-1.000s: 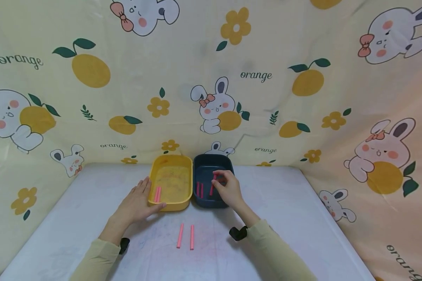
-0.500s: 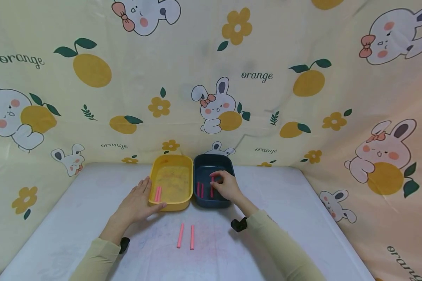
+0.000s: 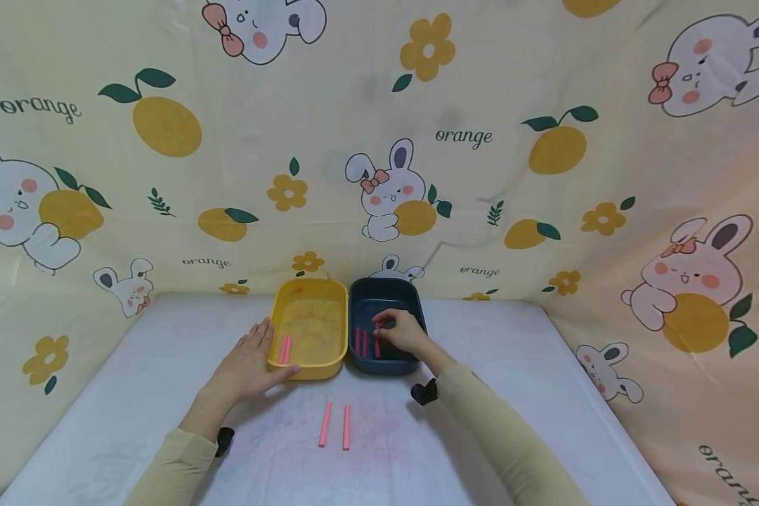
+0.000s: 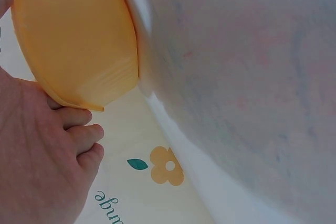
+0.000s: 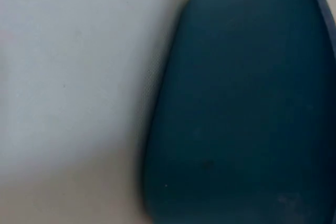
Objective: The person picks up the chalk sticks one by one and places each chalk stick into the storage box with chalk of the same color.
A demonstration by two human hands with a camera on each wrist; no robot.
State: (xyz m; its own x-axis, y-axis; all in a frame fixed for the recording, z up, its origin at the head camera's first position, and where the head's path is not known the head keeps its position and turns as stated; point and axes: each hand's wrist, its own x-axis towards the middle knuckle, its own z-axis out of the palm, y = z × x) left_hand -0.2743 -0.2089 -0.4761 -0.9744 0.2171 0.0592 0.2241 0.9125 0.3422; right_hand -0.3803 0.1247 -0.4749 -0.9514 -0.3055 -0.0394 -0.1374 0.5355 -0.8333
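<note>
In the head view my right hand (image 3: 405,332) pinches an upright-looking pink chalk stick (image 3: 377,346) inside the dark blue bin (image 3: 387,367). Two more pink chalk sticks (image 3: 360,342) lie side by side in that bin, left of the held one. My left hand (image 3: 243,365) rests against the left side of the yellow bin (image 3: 316,371), fingers extended along the wall and thumb at the front rim. Near that thumb, two pink chalk sticks (image 3: 284,349) lie in the yellow bin. The right wrist view shows the blue bin's outer wall (image 5: 241,98), with the right hand out of sight.
Two loose pink chalk sticks (image 3: 325,425) lie on the white table (image 3: 259,464) in front of the bins. The bins stand side by side near the table's back edge, before a printed cloth backdrop (image 3: 316,126). Faint coloured smudges mark the tabletop.
My right hand has moved slightly left within the blue bin, bringing the pinched chalk stick closer to the two lying there. The left hand stays on the yellow bin.
</note>
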